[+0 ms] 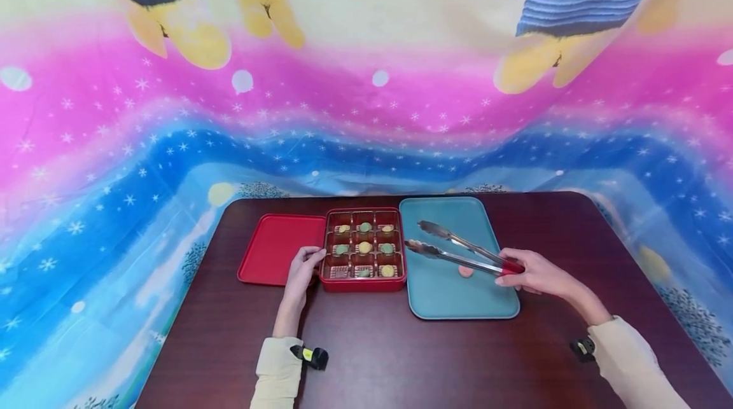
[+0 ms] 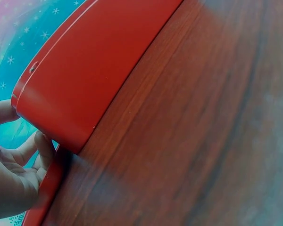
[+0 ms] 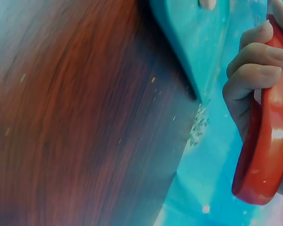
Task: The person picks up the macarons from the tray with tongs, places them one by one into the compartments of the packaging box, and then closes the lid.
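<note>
My left hand [image 1: 302, 269] touches the left side of a red box [image 1: 363, 285], its fingertips at the rim and near the corner. Inside the box, a clear divided insert holds yellow and green macarons [image 1: 364, 247]; the front-left compartment shows only its ridged floor. My right hand [image 1: 535, 271] grips the red handles of metal tongs [image 1: 466, 261], also seen as a red handle [image 3: 269, 146] in the right wrist view. The tongs' tips are spread, with nothing between them, above the left part of a teal tray [image 1: 458, 304]. A pink macaron [image 1: 466, 271] lies on this tray, beneath the tongs.
A red lid [image 1: 275, 250] lies left of the box, partly behind my left hand. The teal tray stands close along the box's right side. All sit on a dark brown wooden table [image 1: 366, 358], with a patterned cloth [image 1: 343, 142] hanging behind it.
</note>
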The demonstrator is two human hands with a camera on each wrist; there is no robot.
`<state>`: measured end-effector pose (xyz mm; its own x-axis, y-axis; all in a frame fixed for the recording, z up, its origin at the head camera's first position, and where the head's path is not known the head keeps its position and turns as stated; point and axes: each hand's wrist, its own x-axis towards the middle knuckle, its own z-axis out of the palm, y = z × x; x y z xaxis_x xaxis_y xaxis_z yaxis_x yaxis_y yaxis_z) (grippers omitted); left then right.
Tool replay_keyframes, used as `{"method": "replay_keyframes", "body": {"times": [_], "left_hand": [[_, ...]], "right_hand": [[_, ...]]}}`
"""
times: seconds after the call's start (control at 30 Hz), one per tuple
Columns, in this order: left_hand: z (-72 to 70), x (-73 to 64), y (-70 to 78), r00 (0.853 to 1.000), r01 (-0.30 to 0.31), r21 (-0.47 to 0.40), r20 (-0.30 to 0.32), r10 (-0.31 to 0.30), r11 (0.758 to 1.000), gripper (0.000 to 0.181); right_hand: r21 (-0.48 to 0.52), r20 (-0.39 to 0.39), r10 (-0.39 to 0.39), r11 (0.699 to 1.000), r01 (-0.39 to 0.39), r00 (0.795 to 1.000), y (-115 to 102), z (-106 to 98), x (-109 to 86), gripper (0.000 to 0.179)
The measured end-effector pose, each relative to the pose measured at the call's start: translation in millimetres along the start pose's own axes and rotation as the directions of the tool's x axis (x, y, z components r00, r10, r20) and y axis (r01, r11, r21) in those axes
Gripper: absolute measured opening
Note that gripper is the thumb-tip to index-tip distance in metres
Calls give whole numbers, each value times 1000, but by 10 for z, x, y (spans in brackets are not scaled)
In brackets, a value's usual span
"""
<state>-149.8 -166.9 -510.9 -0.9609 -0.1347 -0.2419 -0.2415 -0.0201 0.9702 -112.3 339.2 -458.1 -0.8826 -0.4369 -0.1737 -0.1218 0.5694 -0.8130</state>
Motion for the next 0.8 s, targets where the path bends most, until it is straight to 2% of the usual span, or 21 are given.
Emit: {"method": "replay_keyframes", "body": {"times": [0.1, 0.17, 0.27, 0.47, 0.6, 0.8], "left_hand": [[6, 11, -7, 1000, -1, 4, -4, 1, 1000, 31], [-2, 51, -71, 1000, 1, -4, -7, -1, 1000, 32], [-3, -1, 10, 1000, 9, -1, 5, -9, 1000, 30], [19, -213, 270, 1000, -5, 24, 14, 4, 1000, 25], [21, -271, 325, 1000, 0, 17, 13, 0, 1000, 25], [14, -241, 309, 1000, 13, -1, 16, -13, 1000, 25]], "right_hand": [[-35, 10, 15, 999, -14, 1000, 53, -62, -55, 24], [-44, 16, 22, 999, -21, 1000, 99, -107, -103, 24], [-55, 23, 30, 998, -29, 999, 167, -173, -175, 24], [-72, 30, 53, 996, -50, 998, 293, -308, -283, 29], [-54, 41, 40, 998, -37, 998, 356, -367, -312, 32], [-34, 63, 9, 999, -7, 998, 422, -425, -348, 31]]}}
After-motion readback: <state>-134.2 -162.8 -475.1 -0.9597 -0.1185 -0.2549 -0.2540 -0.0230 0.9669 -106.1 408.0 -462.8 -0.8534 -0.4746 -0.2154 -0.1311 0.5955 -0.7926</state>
